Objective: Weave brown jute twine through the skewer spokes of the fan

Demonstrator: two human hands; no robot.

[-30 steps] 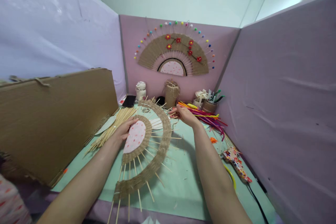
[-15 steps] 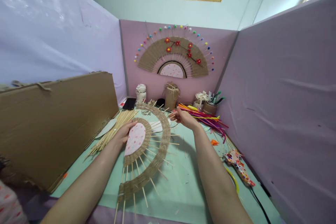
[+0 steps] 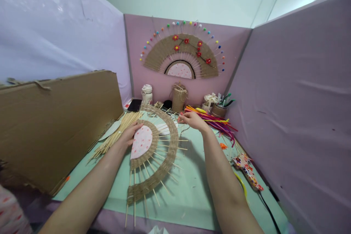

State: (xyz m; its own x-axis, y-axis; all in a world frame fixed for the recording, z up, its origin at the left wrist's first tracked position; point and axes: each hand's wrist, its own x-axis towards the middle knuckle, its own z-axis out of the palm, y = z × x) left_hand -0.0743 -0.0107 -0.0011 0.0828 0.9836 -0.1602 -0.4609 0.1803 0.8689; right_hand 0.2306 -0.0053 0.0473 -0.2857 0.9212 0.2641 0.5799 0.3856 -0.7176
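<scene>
A half-round fan of thin wooden sticks and woven twine bands (image 3: 172, 135) stands tilted over the table, its straight side to the left. At its centre is a pale half circle with red dots (image 3: 141, 142). My left hand (image 3: 131, 134) grips the fan by the inner woven band near the upper left. At the fan's upper right, beside the outer stick tips, my right hand (image 3: 191, 119) is closed in a pinch. A thin strand of twine (image 3: 185, 129) hangs just beneath it; the fingertips partly hide what they hold.
Loose sticks (image 3: 116, 137) lie left, by a cardboard sheet (image 3: 60, 128). Behind stand a white jar (image 3: 147, 94), a twine roll (image 3: 179, 98) and a pen holder (image 3: 219, 109). Coloured pipe cleaners (image 3: 219, 126) and a patterned glue gun (image 3: 248, 171) lie right. A finished fan (image 3: 159, 56) hangs behind.
The fan has tipped slightly, its lower end shifting up and right. My right hand has moved a little at the stick tips, and a twine strand now shows below it.
</scene>
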